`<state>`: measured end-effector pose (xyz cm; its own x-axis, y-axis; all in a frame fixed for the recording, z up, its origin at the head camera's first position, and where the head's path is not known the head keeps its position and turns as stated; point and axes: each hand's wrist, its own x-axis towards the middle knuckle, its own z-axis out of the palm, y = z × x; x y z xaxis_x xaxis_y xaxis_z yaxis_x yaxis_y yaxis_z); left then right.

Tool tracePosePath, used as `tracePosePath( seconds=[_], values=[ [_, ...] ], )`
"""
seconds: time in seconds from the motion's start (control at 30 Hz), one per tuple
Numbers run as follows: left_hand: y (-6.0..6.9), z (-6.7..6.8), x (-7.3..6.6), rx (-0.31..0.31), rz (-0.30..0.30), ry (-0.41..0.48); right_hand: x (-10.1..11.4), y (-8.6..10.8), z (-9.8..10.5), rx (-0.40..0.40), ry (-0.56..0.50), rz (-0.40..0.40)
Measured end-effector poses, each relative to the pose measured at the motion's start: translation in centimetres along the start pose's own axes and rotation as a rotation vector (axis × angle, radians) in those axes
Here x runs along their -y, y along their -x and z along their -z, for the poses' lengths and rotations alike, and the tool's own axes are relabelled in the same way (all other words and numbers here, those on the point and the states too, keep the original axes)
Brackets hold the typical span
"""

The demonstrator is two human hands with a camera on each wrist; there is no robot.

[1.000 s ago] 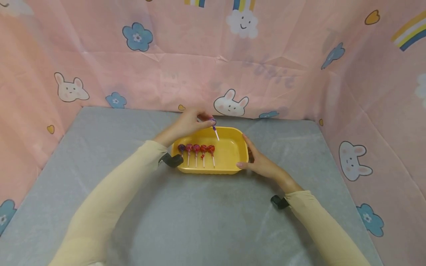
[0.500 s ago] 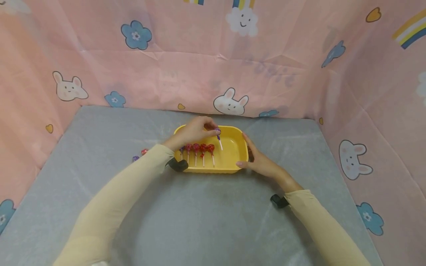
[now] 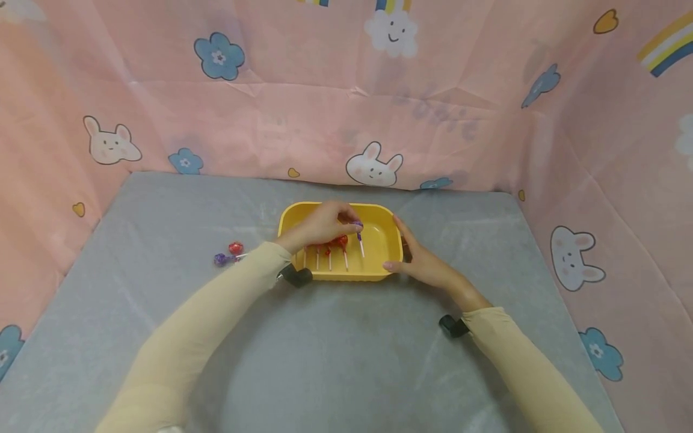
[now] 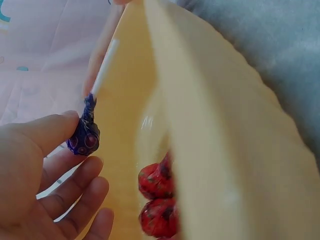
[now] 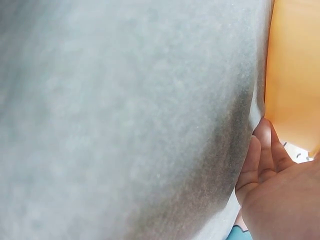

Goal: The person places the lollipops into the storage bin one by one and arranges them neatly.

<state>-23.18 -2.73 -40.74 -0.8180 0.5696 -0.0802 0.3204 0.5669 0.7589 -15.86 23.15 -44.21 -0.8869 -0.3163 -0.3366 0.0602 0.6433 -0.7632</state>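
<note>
Between thumb and index finger, my left hand (image 3: pixel 327 224) pinches a purple-wrapped lollipop (image 4: pixel 85 135) by its candy head, over the yellow tray (image 3: pixel 387 237). In the head view that lollipop's white stick points down toward the tray floor. A row of several lollipops lies inside, partly hidden under the left hand; a red lollipop (image 3: pixel 343 241) is the rightmost. Two red heads show past the tray wall in the left wrist view. At the tray's right end, my right hand (image 3: pixel 428 264) grips the tray, thumb on the near corner and fingers along the outer side.
Left of the tray, a purple lollipop (image 3: pixel 220 259) and a red lollipop (image 3: pixel 235 247) lie on the grey cloth (image 3: pixel 335 349), partly covered by the left sleeve. A pink printed curtain (image 3: pixel 303 120) stands behind and at both sides.
My left hand has moved right and toward me with the purple lollipop, lowering it over the tray's right part. The loose lollipops at left have come into view. My right hand stays put.
</note>
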Motion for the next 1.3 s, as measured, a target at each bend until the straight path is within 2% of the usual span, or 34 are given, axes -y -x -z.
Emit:
tracePosePath(
  seconds=[0.23, 0.47, 0.6, 1.0, 1.3],
  values=[
    [0.0, -0.6, 0.5, 0.028, 0.069, 0.044, 0.0, 0.1, 0.0, -0.003, 0.001, 0.002],
    [-0.2, -1.5, 1.4, 0.007, 0.061, 0.008, 0.1, 0.1, 0.0, 0.000, -0.006, -0.005],
    [-0.3, -1.8, 1.7, -0.003, 0.076, 0.008, 0.2, 0.1, 0.0, 0.000, -0.010, -0.011],
    [0.0, -2.1, 1.8, 0.005, 0.076, 0.031, -0.1, 0.0, 0.0, 0.002, -0.003, 0.018],
    [-0.1, -2.3, 1.8, 0.018, 0.084, 0.004, -0.1, 0.0, 0.0, 0.003, -0.011, 0.021]
  ],
)
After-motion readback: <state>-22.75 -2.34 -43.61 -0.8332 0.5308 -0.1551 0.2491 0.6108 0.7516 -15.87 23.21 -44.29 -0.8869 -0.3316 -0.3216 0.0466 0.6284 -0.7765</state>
